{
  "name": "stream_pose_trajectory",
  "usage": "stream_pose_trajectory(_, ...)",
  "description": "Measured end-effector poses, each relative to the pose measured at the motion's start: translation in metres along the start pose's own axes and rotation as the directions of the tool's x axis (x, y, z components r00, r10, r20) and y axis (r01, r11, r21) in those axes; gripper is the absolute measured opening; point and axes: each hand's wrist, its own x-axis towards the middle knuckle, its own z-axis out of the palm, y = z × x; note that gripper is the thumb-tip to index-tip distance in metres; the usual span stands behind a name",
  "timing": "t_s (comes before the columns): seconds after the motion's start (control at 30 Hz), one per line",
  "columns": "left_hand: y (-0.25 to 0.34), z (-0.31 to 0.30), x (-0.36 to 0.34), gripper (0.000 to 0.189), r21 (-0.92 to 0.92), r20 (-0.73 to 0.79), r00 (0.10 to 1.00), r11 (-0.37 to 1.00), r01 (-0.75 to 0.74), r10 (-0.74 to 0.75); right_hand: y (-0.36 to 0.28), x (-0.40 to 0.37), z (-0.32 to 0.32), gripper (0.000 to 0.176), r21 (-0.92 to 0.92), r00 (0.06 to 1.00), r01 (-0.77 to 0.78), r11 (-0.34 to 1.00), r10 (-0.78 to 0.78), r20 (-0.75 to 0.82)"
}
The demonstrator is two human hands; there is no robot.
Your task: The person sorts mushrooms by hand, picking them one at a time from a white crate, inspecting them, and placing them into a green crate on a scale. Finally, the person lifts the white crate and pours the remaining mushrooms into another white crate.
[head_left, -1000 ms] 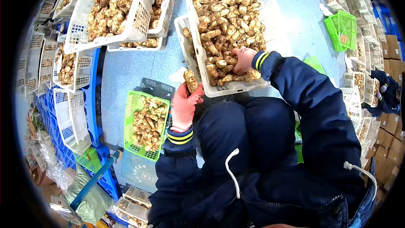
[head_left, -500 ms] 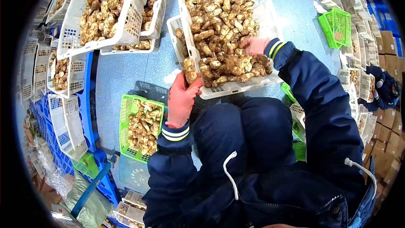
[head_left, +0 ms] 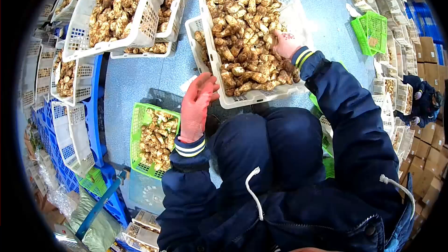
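My left hand (head_left: 197,105), in a pinkish-red glove, is raised beside the near left corner of a large white crate (head_left: 261,97). Its fingers are stretched and slightly apart, with nothing visible in them. Brown-and-white mushrooms (head_left: 247,32) are heaped in that crate. My right hand (head_left: 285,44), in a paler pink glove, reaches over the crate's right side, fingers curled onto a mushroom (head_left: 269,41) in the heap; the fingertips are partly hidden. Against the crate's left side stands another white crate (head_left: 191,30) holding mushrooms, partly covered by the large one.
A green basket (head_left: 135,147) of smaller mushrooms stands left of my legs. White crates (head_left: 112,45) full of mushrooms are stacked at upper left, near a blue pallet (head_left: 95,112). Another green basket (head_left: 373,23) lies at right. A co-worker (head_left: 422,100) is at the far right among crates.
The mushroom that my left hand held has left it, and its fingers have opened out. My right hand has shifted slightly up and right over the heap.
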Motion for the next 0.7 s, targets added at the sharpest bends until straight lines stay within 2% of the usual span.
stream_pose_trajectory(0.03, 0.001, 0.0, -0.001, 0.042, -0.004, 0.001, 1.0, 1.0, -0.004, 0.004, -0.007, -0.005, -0.016, 0.055, -0.096, 0.97, 0.039, 0.995, -0.061, -0.237)
stream_pose_trajectory(0.07, 0.003, -0.001, -0.002, 0.041, -0.01, -0.028, 1.0, 1.0, -0.005, 0.005, -0.014, -0.01, -0.023, 0.055, -0.099, 0.969, 0.039, 0.994, -0.062, -0.238)
stream_pose_trajectory(0.13, 0.003, 0.001, -0.003, 0.039, -0.028, -0.071, 0.997, 1.0, -0.011, 0.009, -0.033, -0.022, -0.028, 0.051, 0.115, 0.997, 0.056, 0.992, -0.062, 0.051)
stream_pose_trajectory(0.17, 0.001, 0.002, -0.003, 0.039, -0.031, -0.069, 0.998, 0.999, -0.011, 0.009, -0.043, -0.026, -0.026, 0.045, -0.006, 0.979, 0.072, 0.997, -0.07, 0.194)
stream_pose_trajectory(0.23, -0.003, 0.003, -0.001, 0.037, -0.094, -0.061, 0.998, 0.995, -0.012, 0.006, -0.045, -0.023, -0.002, 0.041, 0.001, 0.864, 0.343, 0.939, -0.316, 0.392)
stream_pose_trajectory(0.27, -0.003, 0.003, -0.003, 0.036, -0.102, -0.053, 0.999, 0.995, 0.005, -0.01, -0.042, -0.022, 0.001, 0.041, 0.001, 0.864, 0.344, 0.939, -0.317, 0.391)
stream_pose_trajectory(0.33, -0.001, 0.001, -0.007, 0.036, -0.089, -0.068, 0.998, 0.996, 0.012, -0.018, -0.039, -0.02, 0.004, 0.031, 0.105, 0.918, 0.167, 0.98, -0.193, 0.345)
stream_pose_trajectory(0.37, 0.002, 0.0, -0.01, 0.036, -0.075, -0.075, 0.997, 0.997, 0.017, -0.023, -0.048, -0.025, -0.019, 0.023, 0.305, 0.925, -0.061, 0.95, -0.061, 0.376)
stream_pose_trajectory(0.4, 0.006, 0.0, -0.011, 0.036, -0.052, -0.105, 0.994, 0.998, 0.029, -0.034, -0.028, -0.015, -0.006, 0.024, 0.546, 0.927, -0.135, 0.827, -0.089, 0.364)
stream_pose_trajectory(0.43, 0.005, -0.001, -0.011, 0.036, -0.053, -0.099, 0.995, 0.998, 0.022, -0.027, -0.025, -0.013, -0.014, 0.027, 0.744, 0.933, -0.196, 0.639, -0.111, 0.342)
stream_pose_trajectory(0.47, 0.001, -0.003, -0.011, 0.036, -0.072, -0.114, 0.993, 0.997, 0.023, -0.031, -0.019, -0.018, -0.023, 0.034, 0.887, 0.923, -0.33, 0.323, -0.085, 0.375)
stream_pose_trajectory(0.5, 0.0, -0.003, -0.01, 0.036, -0.091, -0.13, 0.991, 0.996, 0.024, -0.035, -0.012, -0.021, -0.035, 0.037, 0.877, 0.909, -0.368, 0.309, -0.078, 0.409)
stream_pose_trajectory(0.6, -0.006, 0.005, -0.007, 0.033, -0.115, -0.094, 0.994, 0.992, 0.046, -0.057, -0.011, -0.035, -0.055, 0.033, 0.919, 0.904, -0.388, 0.074, -0.166, 0.395)
stream_pose_trajectory(0.63, -0.004, 0.011, -0.008, 0.031, -0.117, -0.095, 0.992, 0.991, 0.067, -0.079, -0.009, -0.037, -0.055, 0.034, 0.923, 0.911, -0.382, -0.042, -0.188, 0.368)
stream_pose_trajectory(0.7, -0.005, 0.014, -0.009, 0.027, -0.085, -0.075, 0.992, 0.992, 0.09, -0.097, -0.03, -0.049, -0.07, 0.036, 0.93, 0.928, -0.361, -0.064, -0.117, 0.352)
